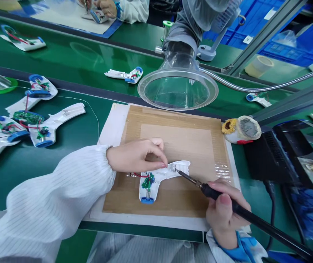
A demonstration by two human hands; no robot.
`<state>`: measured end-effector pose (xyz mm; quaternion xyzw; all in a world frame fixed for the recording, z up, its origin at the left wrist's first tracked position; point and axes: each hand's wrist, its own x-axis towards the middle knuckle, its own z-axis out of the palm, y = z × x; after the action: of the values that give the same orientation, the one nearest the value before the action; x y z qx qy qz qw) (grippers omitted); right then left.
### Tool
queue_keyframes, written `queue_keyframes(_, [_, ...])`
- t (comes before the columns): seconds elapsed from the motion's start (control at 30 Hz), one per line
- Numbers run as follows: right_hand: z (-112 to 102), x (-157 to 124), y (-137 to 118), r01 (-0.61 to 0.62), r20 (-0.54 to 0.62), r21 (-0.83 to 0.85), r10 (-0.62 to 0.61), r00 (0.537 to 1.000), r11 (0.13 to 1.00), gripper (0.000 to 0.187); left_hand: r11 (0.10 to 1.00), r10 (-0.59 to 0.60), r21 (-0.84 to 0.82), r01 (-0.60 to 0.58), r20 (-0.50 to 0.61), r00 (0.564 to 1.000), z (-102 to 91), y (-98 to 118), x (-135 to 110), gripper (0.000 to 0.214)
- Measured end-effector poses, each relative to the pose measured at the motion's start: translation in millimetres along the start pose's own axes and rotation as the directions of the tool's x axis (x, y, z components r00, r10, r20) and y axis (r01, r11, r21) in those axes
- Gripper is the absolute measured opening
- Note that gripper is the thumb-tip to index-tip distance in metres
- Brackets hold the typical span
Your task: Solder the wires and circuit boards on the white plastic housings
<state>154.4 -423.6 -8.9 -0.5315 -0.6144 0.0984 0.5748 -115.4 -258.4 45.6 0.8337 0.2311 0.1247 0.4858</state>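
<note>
A white Y-shaped plastic part (156,179) lies on a brown mat (173,135), with a small green circuit board, red wires and a blue end cap on it. My left hand (136,155) presses its fingertips on the part's upper edge. My right hand (224,208) grips a black soldering iron (216,195). The iron's metal tip (180,172) reaches the part's upper arm, close to my left fingertips. The tip appears to touch the part or sit just above it; I cannot tell which.
A clear funnel-shaped fume hood (177,89) hangs above the mat. A tip cleaner with brass wool (241,129) and a black soldering station (271,157) stand to the right. Several similar wired white parts (44,128) lie on the green bench at left. A co-worker's hands (101,7) work at the top.
</note>
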Motion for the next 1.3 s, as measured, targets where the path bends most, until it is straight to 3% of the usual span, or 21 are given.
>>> queue_keyframes(0.5, [-4, 0, -3, -0.027, 0.148, -0.036, 0.032, 0.988, 0.999, 0.021, 0.998, -0.025, 0.056, 0.027, -0.037, 0.999, 6.2, -4, 4, 0.021])
queue_keyframes(1.13, [4, 10, -6, 0.103, 0.139, 0.057, -0.11, 0.984, 0.993, 0.022, 0.999, -0.044, 0.0, 0.044, -0.029, 0.999, 5.6, -7, 6, 0.023])
queue_keyframes(1.3, [0, 9, -6, 0.035, 0.149, -0.001, -0.035, 0.988, 0.999, 0.02, 0.999, -0.051, 0.004, 0.052, -0.083, 0.995, 6.0, -6, 6, 0.023])
